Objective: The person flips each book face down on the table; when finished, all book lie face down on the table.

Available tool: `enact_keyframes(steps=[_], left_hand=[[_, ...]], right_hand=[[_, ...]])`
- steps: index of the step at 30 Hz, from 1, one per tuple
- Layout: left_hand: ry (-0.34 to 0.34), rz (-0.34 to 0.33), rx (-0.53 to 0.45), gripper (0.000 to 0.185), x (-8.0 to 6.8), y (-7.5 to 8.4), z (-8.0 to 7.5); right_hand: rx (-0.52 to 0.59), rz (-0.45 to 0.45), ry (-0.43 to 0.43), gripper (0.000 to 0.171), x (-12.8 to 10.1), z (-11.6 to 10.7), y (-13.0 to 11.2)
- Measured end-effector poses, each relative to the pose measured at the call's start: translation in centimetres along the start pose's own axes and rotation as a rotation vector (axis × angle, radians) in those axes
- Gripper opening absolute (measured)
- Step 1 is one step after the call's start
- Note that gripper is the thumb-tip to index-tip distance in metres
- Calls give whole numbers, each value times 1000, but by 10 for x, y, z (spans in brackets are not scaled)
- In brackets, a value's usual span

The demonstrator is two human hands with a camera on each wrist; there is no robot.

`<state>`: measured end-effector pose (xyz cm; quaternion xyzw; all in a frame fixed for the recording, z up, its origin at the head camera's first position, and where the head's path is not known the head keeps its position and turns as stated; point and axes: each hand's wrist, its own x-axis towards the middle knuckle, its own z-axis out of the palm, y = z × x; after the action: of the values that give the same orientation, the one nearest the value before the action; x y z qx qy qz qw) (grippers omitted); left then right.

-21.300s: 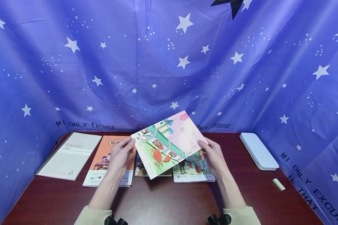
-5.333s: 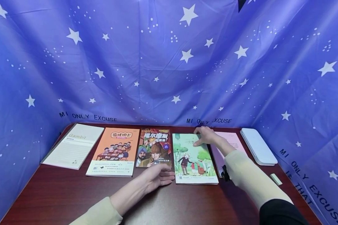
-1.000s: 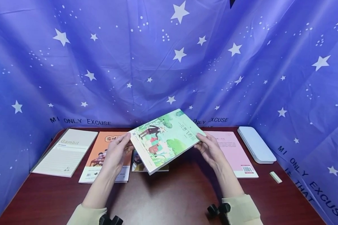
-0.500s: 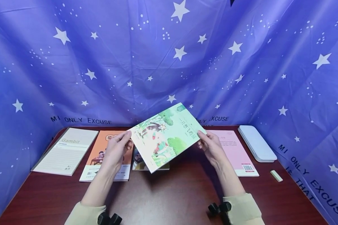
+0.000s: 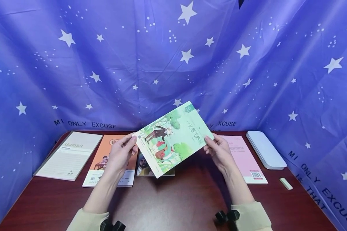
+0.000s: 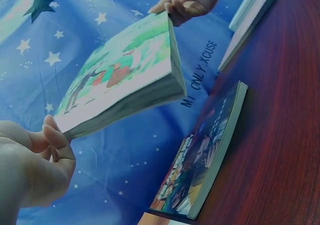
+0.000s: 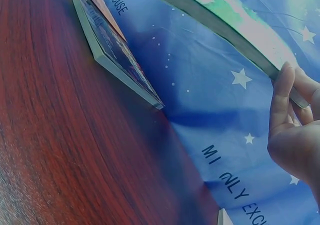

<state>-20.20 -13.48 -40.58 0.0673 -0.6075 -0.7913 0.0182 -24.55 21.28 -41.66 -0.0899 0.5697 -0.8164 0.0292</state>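
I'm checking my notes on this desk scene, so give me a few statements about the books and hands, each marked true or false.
1. Both hands hold the green illustrated paperback book above the table. True: the left hand and right hand pinch opposite edges.
2. The pink book lies left of the orange book. False: it lies right of the orange book.
3. The cream "Gambit" notebook lies flat at the far left. True.
4. The small white eraser sits on the pink book. False: it lies on the dark red wooden table, apart from it.
5. The white flat case is held in the right hand. False: it lies on the table.
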Motion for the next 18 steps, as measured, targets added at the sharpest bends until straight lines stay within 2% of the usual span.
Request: enact_keyframes(steps=[11,18], left_hand=[[-3,34,-38,41,-2,0,1],[-10,47,-52,41,-4,0,1]], right_hand=[[-23,-35,7,18,-1,-1,2],[13,-57,-5,15,0,-1,1]])
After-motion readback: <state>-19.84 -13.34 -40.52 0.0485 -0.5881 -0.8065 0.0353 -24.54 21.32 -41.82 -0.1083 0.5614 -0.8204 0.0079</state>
